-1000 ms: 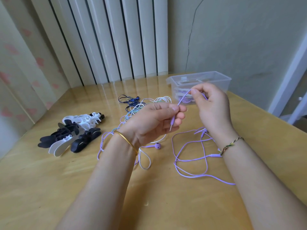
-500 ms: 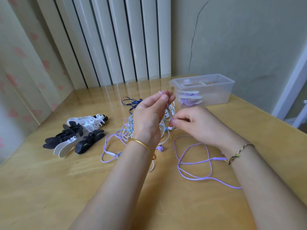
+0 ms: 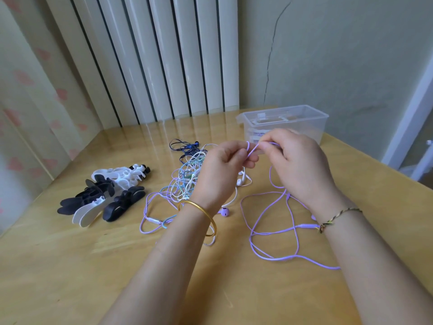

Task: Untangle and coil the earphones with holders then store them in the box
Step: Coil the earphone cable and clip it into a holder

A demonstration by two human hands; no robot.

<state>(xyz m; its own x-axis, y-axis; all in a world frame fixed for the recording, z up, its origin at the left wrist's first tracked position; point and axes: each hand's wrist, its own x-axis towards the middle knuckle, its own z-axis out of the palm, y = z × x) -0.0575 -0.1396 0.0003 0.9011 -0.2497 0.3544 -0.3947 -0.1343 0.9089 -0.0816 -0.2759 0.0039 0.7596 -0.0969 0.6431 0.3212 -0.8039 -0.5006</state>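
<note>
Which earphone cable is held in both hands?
The purple cable whose loose loops lie at the right; the left hand and right hand pinch it in the air, while the other cables lie in a tangled pile.

- wooden table (image 3: 93, 266), glossy yellowish top
- clear plastic box (image 3: 304, 126) sitting at the far right
- pile of black and white holders (image 3: 105, 195) on the left
- tangle of white, blue and green earphones (image 3: 185, 181) mid-table, with a dark blue set (image 3: 187, 146) just behind
- purple cable (image 3: 281, 258) looping loosely on the right
</note>
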